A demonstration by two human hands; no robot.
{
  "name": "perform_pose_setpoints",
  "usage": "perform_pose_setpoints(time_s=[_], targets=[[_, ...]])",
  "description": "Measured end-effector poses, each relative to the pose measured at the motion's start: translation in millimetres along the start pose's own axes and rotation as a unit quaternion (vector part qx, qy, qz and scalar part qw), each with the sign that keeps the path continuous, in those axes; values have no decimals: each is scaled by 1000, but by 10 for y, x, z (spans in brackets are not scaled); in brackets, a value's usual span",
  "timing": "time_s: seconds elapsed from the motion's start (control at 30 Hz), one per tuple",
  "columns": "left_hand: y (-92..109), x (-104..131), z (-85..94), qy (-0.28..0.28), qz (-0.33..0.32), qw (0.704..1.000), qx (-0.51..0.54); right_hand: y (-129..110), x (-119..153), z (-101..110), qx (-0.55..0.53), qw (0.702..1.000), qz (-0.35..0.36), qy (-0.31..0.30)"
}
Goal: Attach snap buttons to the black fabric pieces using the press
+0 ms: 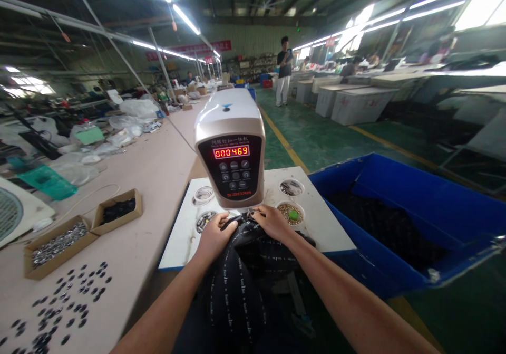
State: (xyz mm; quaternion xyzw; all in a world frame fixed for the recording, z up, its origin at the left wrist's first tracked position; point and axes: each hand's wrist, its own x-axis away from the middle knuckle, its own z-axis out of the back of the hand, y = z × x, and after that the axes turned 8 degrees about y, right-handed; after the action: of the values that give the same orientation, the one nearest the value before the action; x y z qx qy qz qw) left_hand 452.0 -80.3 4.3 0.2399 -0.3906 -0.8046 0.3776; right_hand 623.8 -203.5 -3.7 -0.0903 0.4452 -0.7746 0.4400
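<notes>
A black garment (241, 296) with rows of small white lettering hangs from the front of a button-attaching machine (229, 114), whose red display reads 000469. My left hand (215, 236) pinches the cloth at its upper left edge. From the other side my right hand (273, 223) grips it, fingertips close under the machine head. What lies exactly between the fingertips is too small to make out. Around the machine spreads a white work plate (179, 246) with round cups. One holds small brass-coloured parts (285, 209) and a green piece (293, 215), just beyond my right hand.
To the left, a long table (166, 159) bears a carton of silver parts (67, 261), a carton of black parts (118, 224) and scattered black discs (70, 322). A blue bin (379, 180) with dark cloth stands right. A person (283, 69) stands in the aisle.
</notes>
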Motion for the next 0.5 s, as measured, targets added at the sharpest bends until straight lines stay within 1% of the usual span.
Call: perform_pose_setpoints(time_s=[0.1, 0.17, 0.2, 0.23, 0.3, 0.37, 0.4, 0.43, 0.47, 0.5], targets=[[-34, 202, 208, 73, -55, 995, -39, 3, 40, 174, -18, 1000, 8, 0], [-118, 401, 346, 122, -119, 982, -80, 15, 100, 307, -4, 1000, 11, 4], [-179, 520, 408, 137, -136, 977, -92, 26, 141, 381, 4, 1000, 12, 9], [-252, 651, 465, 145, -139, 974, -101, 46, 192, 467, 8, 1000, 14, 15], [-429, 943, 575, 150, -112, 977, -102, 120, 331, 687, 4, 1000, 5, 23], [-650, 1258, 697, 162, -88, 977, -106, 246, 530, 981, -9, 999, -38, 28], [-773, 1416, 770, 171, -84, 975, -112, 321, 648, 1145, -13, 996, -76, 34], [-899, 1574, 854, 172, -91, 973, -121, 395, 772, 1305, -31, 990, -128, 51], [-1021, 1729, 950, 180, -105, 970, -126, 459, 889, 1443, -34, 981, -171, 89], [-1134, 1882, 1057, 200, -121, 963, -138, 505, 988, 1543, -32, 970, -200, 138]])
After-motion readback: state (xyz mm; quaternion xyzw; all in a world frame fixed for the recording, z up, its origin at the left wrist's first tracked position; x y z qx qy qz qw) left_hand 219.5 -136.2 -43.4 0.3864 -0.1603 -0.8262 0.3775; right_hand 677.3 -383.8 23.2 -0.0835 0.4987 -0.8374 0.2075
